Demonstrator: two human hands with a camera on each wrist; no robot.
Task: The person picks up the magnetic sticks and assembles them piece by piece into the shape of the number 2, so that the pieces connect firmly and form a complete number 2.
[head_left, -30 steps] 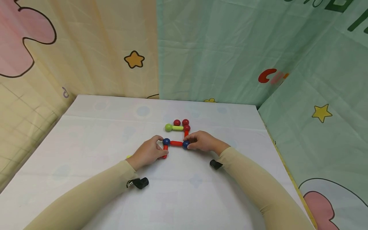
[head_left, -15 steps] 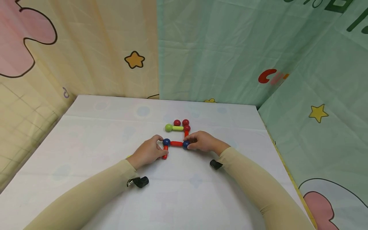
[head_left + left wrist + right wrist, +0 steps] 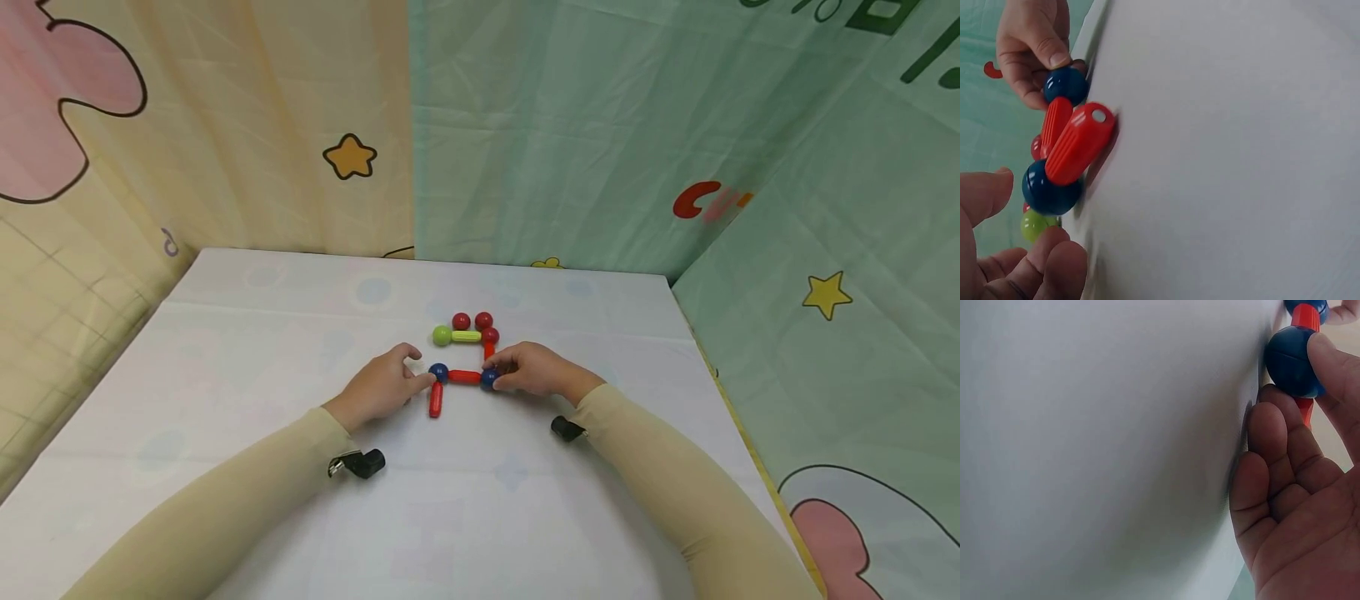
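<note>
My right hand (image 3: 536,369) pinches the right blue ball (image 3: 1291,361) between thumb and fingers. From that ball a red magnetic rod (image 3: 465,377) runs left to another blue ball (image 3: 439,372), and a second red rod (image 3: 489,351) leads away to a red ball (image 3: 491,335). A third red rod (image 3: 1082,144), with a silver dot on its end, points from the left blue ball toward me. My left hand (image 3: 382,385) is beside the left blue ball, thumb and fingers spread apart; the left wrist view shows a gap between them and the ball.
A green rod (image 3: 467,337) joins the far red ball to a green ball (image 3: 442,335). Just behind lie two more red balls (image 3: 461,321), (image 3: 483,320). All rest on a white-covered table (image 3: 262,350), with printed curtains (image 3: 525,150) along its back and right.
My left hand has let go of the near red rod and left blue ball and drawn slightly left. The joined pieces have shifted a little right. My right hand keeps its pinch.
</note>
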